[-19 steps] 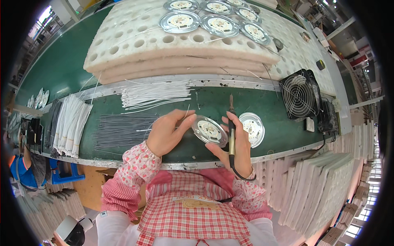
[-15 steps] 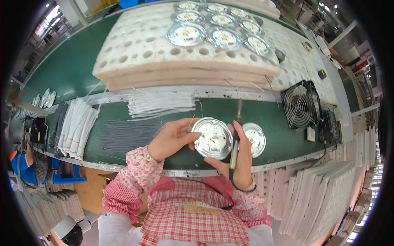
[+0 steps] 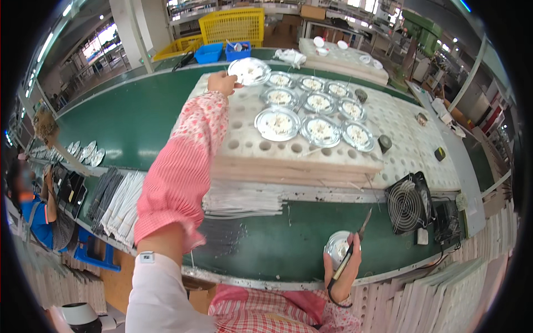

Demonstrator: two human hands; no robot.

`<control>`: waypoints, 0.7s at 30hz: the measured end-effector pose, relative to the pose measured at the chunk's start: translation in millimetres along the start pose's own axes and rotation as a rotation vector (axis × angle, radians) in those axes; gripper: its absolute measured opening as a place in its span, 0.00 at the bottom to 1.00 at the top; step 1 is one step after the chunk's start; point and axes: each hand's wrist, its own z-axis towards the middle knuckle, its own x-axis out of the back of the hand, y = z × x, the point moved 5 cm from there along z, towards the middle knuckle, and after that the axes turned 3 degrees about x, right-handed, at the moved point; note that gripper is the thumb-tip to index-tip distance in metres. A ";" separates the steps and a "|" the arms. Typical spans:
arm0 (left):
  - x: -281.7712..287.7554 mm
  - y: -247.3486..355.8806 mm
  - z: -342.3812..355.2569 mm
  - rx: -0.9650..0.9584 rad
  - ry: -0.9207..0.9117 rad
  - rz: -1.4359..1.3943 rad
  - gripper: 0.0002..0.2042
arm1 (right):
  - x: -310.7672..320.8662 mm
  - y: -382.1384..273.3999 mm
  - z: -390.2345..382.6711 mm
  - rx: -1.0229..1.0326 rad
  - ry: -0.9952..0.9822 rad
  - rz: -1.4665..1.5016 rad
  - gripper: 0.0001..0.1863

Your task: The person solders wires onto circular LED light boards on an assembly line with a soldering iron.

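Observation:
My left hand point(image 3: 223, 83) reaches far forward, its fingers closed on the rim of a round silvery lamp disc point(image 3: 248, 72) with a white centre. That disc is at the far left corner of the white foam block point(image 3: 244, 139), beside several similar discs point(image 3: 320, 130) laid out in rows; whether it touches the foam I cannot tell. Near the front edge of the bench, my right hand point(image 3: 348, 270) grips a soldering iron point(image 3: 348, 256), its tip pointing up and away. Another lamp disc point(image 3: 336, 247) lies on the green mat right by that hand's fingers.
A small caged fan point(image 3: 405, 205) stands at the right of the bench. White wires point(image 3: 244, 201) and grey wires point(image 3: 219, 236) lie before the foam, with bundled wires point(image 3: 123, 202) further left. Blue bins point(image 3: 209, 54) and a yellow crate point(image 3: 232, 28) stand beyond. A co-worker point(image 3: 41, 216) sits at left.
My left hand has carried the lamp disc from in front of me to the foam block. My right hand, still holding the soldering iron, has let go of that disc. The view has tilted up.

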 end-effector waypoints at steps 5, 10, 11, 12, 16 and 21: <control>-42.7 -53.6 69.8 0.046 0.130 0.636 0.15 | 6.1 30.9 -24.7 -0.095 0.037 -0.229 0.43; 33.6 -80.8 167.4 -0.289 0.018 1.556 0.24 | 6.8 33.9 -16.4 -0.110 -0.065 -0.276 0.44; 72.3 -56.1 190.8 -0.167 0.033 1.597 0.32 | 5.0 33.0 -13.0 -0.058 -0.087 -0.216 0.43; 66.0 -46.7 193.4 -0.169 -0.051 1.613 0.32 | 1.6 35.6 -13.0 -0.059 -0.088 -0.232 0.43; 21.7 45.3 -8.4 -0.396 -0.023 0.434 0.28 | -8.4 34.0 -5.5 -0.085 -0.105 -0.192 0.41; 69.7 57.1 -199.2 -0.526 -0.319 0.659 0.21 | -21.8 16.0 -6.0 -0.019 -0.169 -0.005 0.40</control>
